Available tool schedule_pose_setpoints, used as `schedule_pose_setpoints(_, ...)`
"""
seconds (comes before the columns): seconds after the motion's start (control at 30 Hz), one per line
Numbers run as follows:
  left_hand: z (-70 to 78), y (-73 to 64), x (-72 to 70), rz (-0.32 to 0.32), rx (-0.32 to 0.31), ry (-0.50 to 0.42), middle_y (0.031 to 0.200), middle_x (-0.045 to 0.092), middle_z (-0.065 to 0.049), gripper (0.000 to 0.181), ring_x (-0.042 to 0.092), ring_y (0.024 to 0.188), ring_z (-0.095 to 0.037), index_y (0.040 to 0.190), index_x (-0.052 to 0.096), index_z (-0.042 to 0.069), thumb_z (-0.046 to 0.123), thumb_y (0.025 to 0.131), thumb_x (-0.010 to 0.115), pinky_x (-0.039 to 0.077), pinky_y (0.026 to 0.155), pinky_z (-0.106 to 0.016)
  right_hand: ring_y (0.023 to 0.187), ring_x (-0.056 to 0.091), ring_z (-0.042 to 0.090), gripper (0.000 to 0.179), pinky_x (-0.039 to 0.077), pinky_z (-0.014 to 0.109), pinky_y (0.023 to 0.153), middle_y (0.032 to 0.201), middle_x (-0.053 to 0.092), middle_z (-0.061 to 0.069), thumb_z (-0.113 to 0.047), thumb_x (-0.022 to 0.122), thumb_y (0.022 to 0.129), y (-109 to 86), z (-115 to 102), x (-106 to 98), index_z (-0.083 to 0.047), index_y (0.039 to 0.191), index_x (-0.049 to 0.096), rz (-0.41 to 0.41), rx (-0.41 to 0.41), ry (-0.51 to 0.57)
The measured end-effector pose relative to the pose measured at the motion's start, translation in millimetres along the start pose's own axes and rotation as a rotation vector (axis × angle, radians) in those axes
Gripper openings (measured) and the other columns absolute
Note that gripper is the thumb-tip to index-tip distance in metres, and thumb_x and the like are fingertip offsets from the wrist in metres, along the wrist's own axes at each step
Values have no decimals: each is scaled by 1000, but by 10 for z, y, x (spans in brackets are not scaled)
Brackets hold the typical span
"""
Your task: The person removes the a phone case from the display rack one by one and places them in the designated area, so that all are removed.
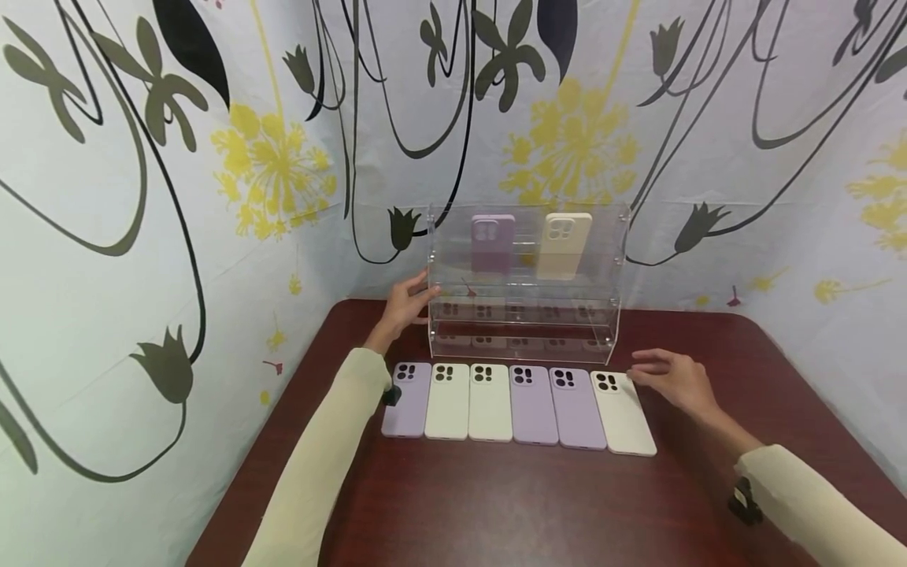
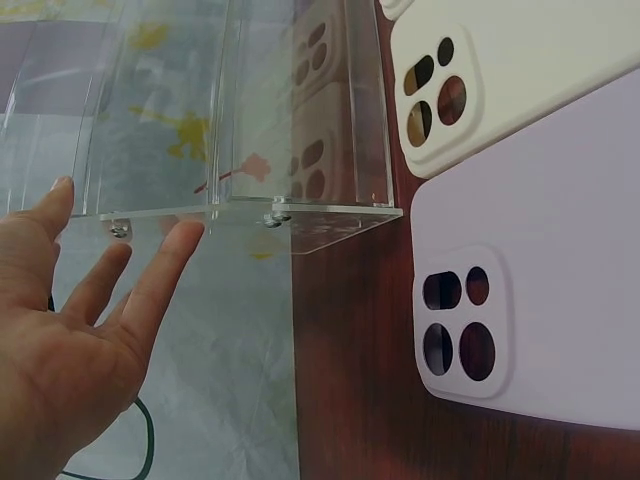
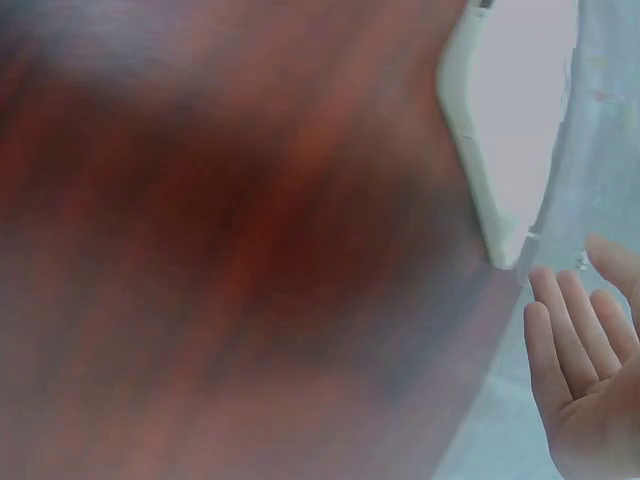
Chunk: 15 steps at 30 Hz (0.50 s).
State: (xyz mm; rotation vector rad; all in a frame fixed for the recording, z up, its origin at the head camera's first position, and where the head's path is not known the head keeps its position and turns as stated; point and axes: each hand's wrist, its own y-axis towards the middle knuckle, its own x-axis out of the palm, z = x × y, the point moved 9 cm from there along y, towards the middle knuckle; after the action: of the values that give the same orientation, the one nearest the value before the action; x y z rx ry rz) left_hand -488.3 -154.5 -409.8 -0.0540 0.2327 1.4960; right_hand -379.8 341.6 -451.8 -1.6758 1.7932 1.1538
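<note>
A clear acrylic tiered display rack [image 1: 524, 315] stands at the back of the table. On its upper tier are a purple phone case [image 1: 492, 242] and a cream phone case [image 1: 564, 244]. My left hand [image 1: 407, 303] is at the rack's left side, fingers extended; in the left wrist view the fingertips [image 2: 185, 238] are at its side panel. My right hand [image 1: 673, 382] hovers beside the top of the rightmost white phone case [image 1: 627, 417], fingers loosely bent and holding nothing. In the right wrist view that hand [image 3: 590, 370] has its fingers extended.
Several phone cases lie in a row before the rack, among them a lilac case [image 1: 407, 402] at the left end and a white case [image 1: 448, 403] beside it. The dark red table [image 1: 496, 504] meets a floral cloth backdrop [image 1: 397, 79] behind and on both sides.
</note>
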Motion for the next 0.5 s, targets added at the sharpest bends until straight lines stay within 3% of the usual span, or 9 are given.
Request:
schedule_pose_setpoints(0.17, 38, 9, -3, 0, 22, 2, 156, 49, -19, 66, 57, 134, -37, 160, 42, 20, 27, 102, 71, 62, 89, -58, 81, 77, 10, 46, 50, 23, 74, 96, 80, 6, -36, 83, 91, 170, -193, -163, -8, 125, 74, 36, -44, 8)
schedule_pose_setpoints(0.27, 70, 17, -10, 7, 63, 24, 153, 50, -23, 65, 60, 129, -40, 160, 43, 16, 25, 102, 71, 64, 85, -56, 77, 73, -2, 43, 46, 15, 69, 96, 80, 6, -36, 83, 91, 272, -310, -267, -9, 124, 75, 70, -64, 4)
schedule_pose_setpoints(0.5, 128, 70, -45, 76, 142, 85, 149, 54, -25, 67, 71, 107, -41, 159, 46, 19, 24, 99, 75, 68, 72, -39, 90, 77, 18, 38, 48, 15, 69, 97, 80, 8, -29, 85, 90, 479, -618, -432, -9, 122, 77, 136, -118, -11)
